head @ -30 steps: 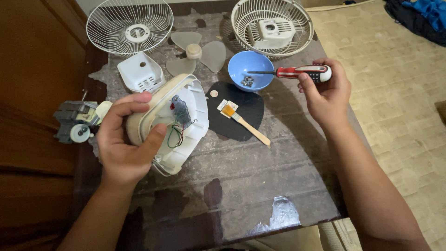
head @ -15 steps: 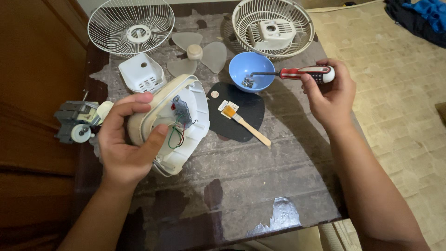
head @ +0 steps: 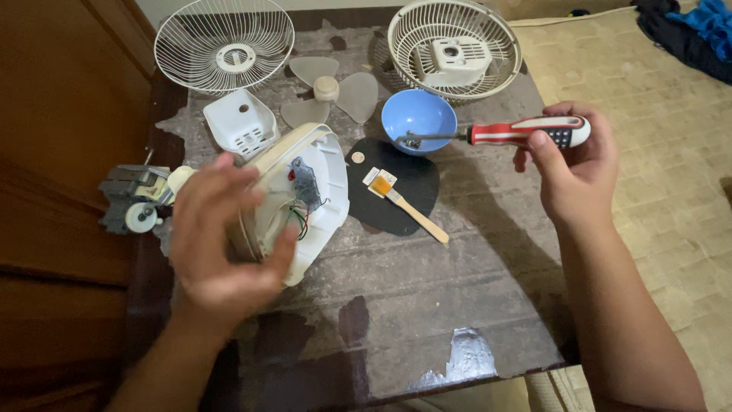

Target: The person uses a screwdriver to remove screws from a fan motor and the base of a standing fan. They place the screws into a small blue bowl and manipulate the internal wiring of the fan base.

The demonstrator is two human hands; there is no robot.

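My left hand [head: 221,236] grips a white fan base housing [head: 313,191] tilted on its edge, its open inside with a small circuit board and wires facing right. My right hand [head: 572,164] holds a red-handled screwdriver [head: 503,133] level above the table. The screwdriver's tip carries a small screw over the rim of a blue bowl [head: 418,116]. A small brush with a wooden handle [head: 408,204] lies on a black oval pad [head: 396,191] between the hands.
On the worn dark table [head: 427,305] lie two white fan grilles [head: 223,42] [head: 454,46], a clear fan blade [head: 329,90], a white plastic cover [head: 238,123] and a fan motor [head: 136,200] at the left edge. Wooden furniture stands left; tiled floor lies right.
My left hand has shifted on the housing, now blurred with fingers spread across it. The screwdriver tip has lifted from inside the bowl to its rim.
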